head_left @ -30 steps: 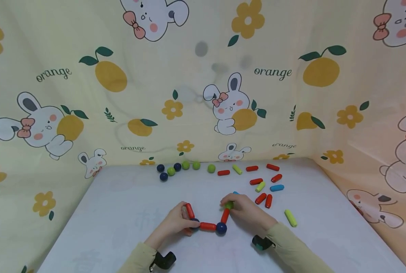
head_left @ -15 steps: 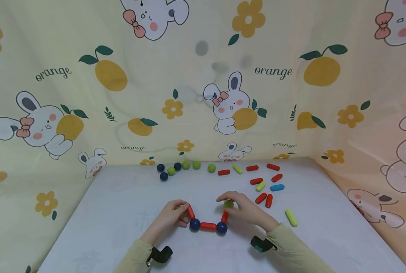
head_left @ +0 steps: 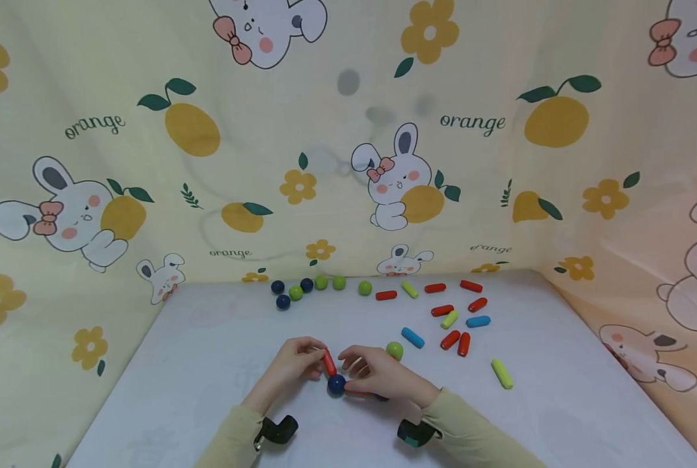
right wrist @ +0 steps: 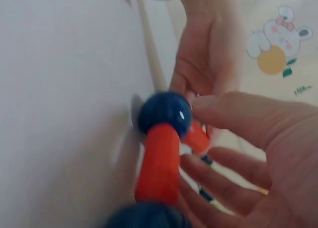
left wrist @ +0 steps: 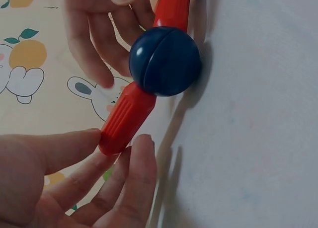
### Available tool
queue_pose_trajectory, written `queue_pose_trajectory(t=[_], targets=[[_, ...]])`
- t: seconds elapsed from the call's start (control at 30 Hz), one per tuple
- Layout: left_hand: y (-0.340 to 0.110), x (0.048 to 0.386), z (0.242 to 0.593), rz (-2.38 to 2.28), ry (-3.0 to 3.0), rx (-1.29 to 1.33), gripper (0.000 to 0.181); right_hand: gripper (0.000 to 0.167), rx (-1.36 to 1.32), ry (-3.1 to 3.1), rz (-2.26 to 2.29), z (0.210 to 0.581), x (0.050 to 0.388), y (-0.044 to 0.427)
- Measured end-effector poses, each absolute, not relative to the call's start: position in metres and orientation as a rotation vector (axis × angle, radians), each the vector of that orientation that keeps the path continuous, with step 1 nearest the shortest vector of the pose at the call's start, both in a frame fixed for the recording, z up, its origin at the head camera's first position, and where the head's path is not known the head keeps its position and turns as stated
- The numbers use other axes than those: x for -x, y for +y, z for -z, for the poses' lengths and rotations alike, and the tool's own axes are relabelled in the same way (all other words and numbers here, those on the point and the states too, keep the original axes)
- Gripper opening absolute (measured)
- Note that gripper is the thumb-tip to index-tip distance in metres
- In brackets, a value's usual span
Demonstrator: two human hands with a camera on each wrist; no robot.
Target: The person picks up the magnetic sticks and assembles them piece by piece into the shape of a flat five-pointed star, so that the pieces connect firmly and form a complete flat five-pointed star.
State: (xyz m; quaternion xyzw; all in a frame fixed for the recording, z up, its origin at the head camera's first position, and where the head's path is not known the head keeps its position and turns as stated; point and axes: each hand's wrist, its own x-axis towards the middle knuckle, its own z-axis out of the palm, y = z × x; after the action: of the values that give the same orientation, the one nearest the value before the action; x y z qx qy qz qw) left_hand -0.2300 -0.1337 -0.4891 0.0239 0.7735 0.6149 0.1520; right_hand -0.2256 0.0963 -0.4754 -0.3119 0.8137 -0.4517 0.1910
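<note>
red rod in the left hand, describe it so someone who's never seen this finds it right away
On the white table, find the left hand near the middle. It pinches a short red rod whose other end meets a dark blue ball. Unlike the loose red rods farther right, it is the only red rod the left hand holds.

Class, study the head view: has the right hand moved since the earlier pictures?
Yes: the right hand has moved leftward, farther from the lime rod lying nearest the camera.
</note>
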Motion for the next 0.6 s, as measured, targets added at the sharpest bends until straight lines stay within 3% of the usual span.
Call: queue_pose_trajectory(t=[0.6], targets=[[-0.138, 0.236, 0.494, -1.805, 2.221, -0.192, 0.023, 0.051, 0.660, 2.273, 1.314, 0.483, 0.225, 0.077]])
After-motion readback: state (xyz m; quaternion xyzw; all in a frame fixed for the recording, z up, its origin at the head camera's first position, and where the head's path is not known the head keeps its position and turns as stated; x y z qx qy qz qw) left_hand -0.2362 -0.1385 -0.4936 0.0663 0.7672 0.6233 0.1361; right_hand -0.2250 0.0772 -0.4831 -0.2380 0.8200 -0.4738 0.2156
